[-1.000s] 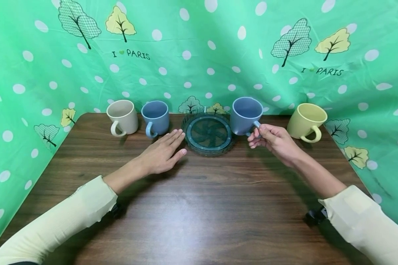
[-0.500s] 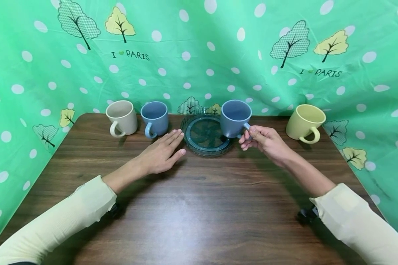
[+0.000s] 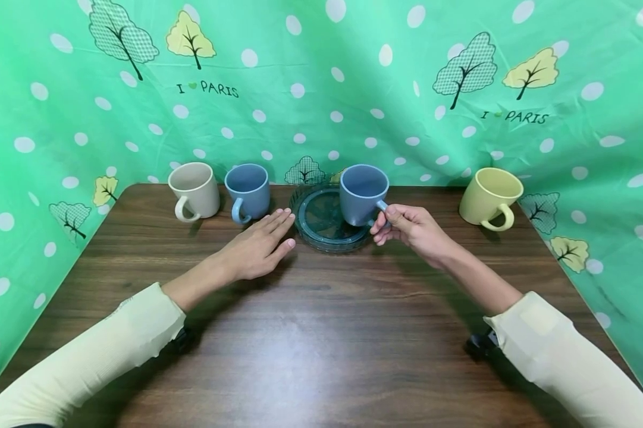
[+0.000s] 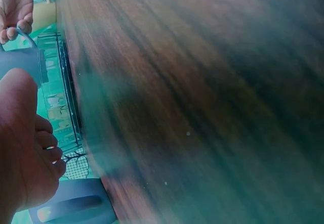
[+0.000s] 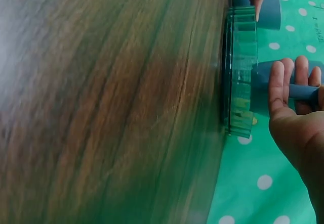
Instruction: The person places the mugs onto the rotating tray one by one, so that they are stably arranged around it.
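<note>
In the head view my right hand (image 3: 413, 232) grips the handle of a blue mug (image 3: 360, 205). The mug is upright over the right part of a clear teal round tray (image 3: 319, 217) with a raised rim. From the right wrist view its base (image 5: 259, 90) is level with the rim; whether it touches the tray floor, I cannot tell. My left hand (image 3: 254, 246) lies palm down with straight fingers, fingertips beside the tray's left edge, holding nothing. Just behind it stands a second blue mug (image 3: 256, 202).
An off-white mug (image 3: 207, 196) stands at the back left of the brown wooden table (image 3: 321, 333). On the far right is a yellow mug (image 3: 479, 202). A green printed curtain (image 3: 310, 71) hangs right behind the table's back edge.
My right hand has carried the blue mug leftward, from the tray's right edge to over its right part. The left hand has stayed in place.
</note>
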